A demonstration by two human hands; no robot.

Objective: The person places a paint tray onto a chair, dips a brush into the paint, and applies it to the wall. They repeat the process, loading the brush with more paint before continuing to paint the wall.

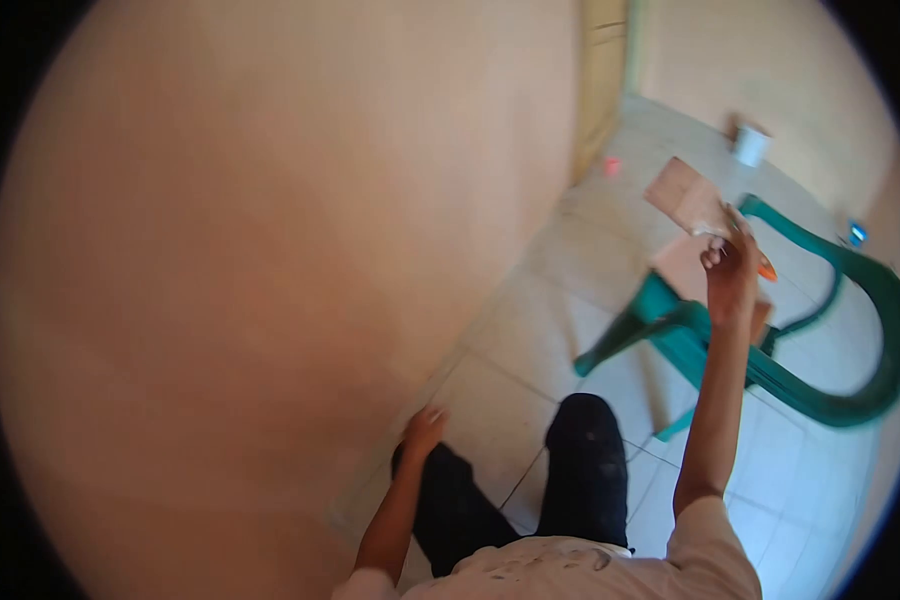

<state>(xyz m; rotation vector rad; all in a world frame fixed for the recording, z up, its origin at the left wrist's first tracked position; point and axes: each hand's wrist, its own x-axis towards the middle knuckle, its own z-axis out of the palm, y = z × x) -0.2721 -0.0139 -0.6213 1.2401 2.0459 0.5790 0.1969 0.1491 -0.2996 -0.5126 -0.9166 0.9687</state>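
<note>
Landmark: the green chair (875, 290), which lies on the tiled floor (560, 270) on the right of the view.
Right hand: the right hand (730, 272) is held up in front of the green chair, and its fingers are closed around a flat tool (685, 195).
Where the tool is: it is up in the air, over the chair's near side, and it touches only the hand.
Which way it lies: the wide brown end sticks out from the fingers, up and to the left, away from the chair. The orange end pokes out the other side of the hand, toward the chair. So the long way of the tool is slanted.
Left hand: the left hand (422, 428) is low down, well apart from the chair, beside the person's dark knee and close to the foot of the big wall (270, 250). Its fingers look loose and a bit spread, and they hold nothing that I can see.
Nearer hand: the left hand is much nearer the wall, and the right hand with the tool is nearer the chair.
On the chair: a pale brown board (678, 268) lies on it, partly behind the right hand.
Past the chair: a white bucket (752, 146) and a small pink thing (612, 166) are on the floor.
Hard to see: everything is blurry, so I cannot tell if the brown end is a brush or a blade. The tool's middle is hidden in the fist. The edge of the view cuts off part of the chair.
</note>
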